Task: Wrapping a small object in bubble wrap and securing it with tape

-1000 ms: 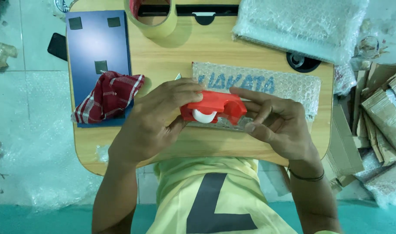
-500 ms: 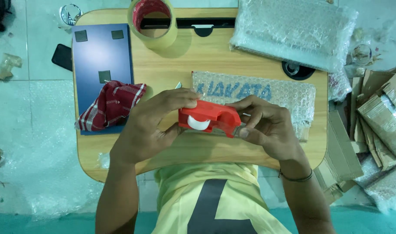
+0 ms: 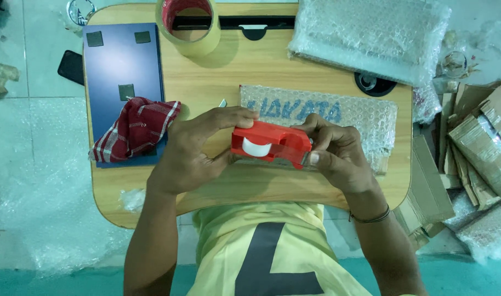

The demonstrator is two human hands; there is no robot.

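Both the left hand (image 3: 187, 156) and the right hand (image 3: 338, 156) grasped the red plastic tape dispenser (image 3: 271, 144), best held level, the bubble-wrapped flat parcel (image 3: 349, 118) lying at two o'clock.

Bare table (image 3: 245, 77) beyond the hands, between tape roll (image 3: 188, 26) and bubble-wrapped parcel (image 3: 371, 38).

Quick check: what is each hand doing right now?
Left hand: closed on the left end of the red tape dispenser.
Right hand: closed on the dispenser's right end, thumb at its front corner.
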